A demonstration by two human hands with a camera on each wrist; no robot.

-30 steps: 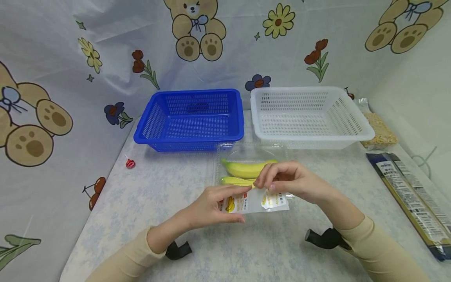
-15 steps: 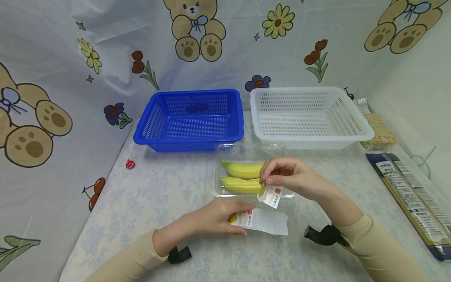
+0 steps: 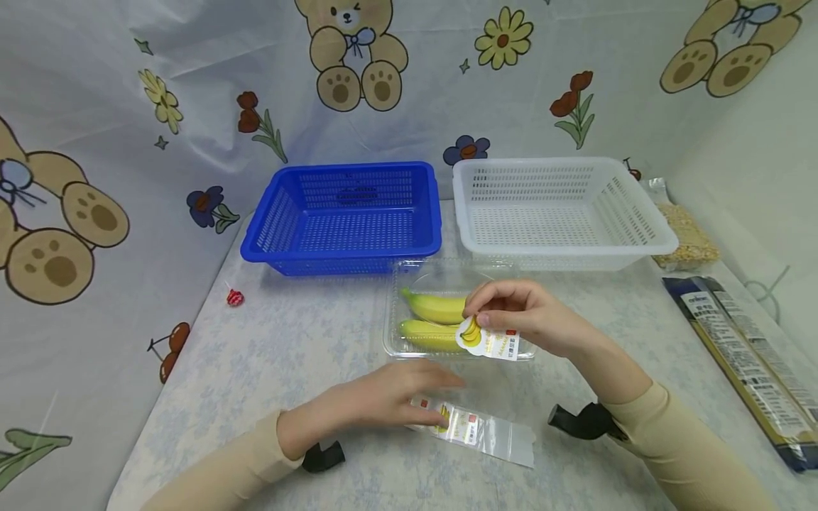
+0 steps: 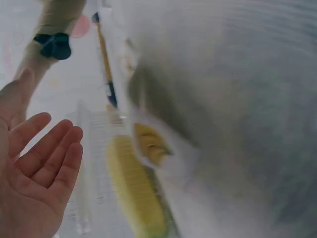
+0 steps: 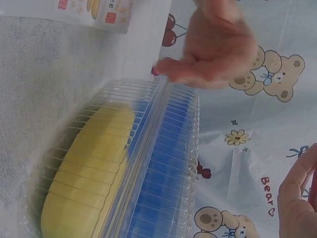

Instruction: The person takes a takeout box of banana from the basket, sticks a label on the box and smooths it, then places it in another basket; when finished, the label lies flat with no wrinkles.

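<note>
In the head view my right hand [image 3: 533, 316] pinches a small label [image 3: 492, 342] printed with bananas, between thumb and fingertips. It hangs over the front right of a clear plastic box [image 3: 394, 348] that holds two yellow bananas [image 3: 429, 333]. My left hand [image 3: 383, 394] is nearer the front, fingers loosely spread and straight. Below it lies a strip of labels [image 3: 495, 436], part printed and part plain backing, its left end under the hand. The left wrist view shows the left hand [image 4: 42, 173] with an empty palm; the label [image 4: 151, 144] is blurred there.
A blue basket [image 3: 341, 252] and a white basket [image 3: 569, 250] stand behind the box. On the right lie a bag of grains [image 3: 686, 234] and a long dark packet [image 3: 744, 365]. A red wrapped lollipop [image 3: 235, 297] lies at the left.
The right hand has pulled a label off the strip, lifting it away and turning it toward the box. The left hand has let go of the strip, which now lies lower on the table.
</note>
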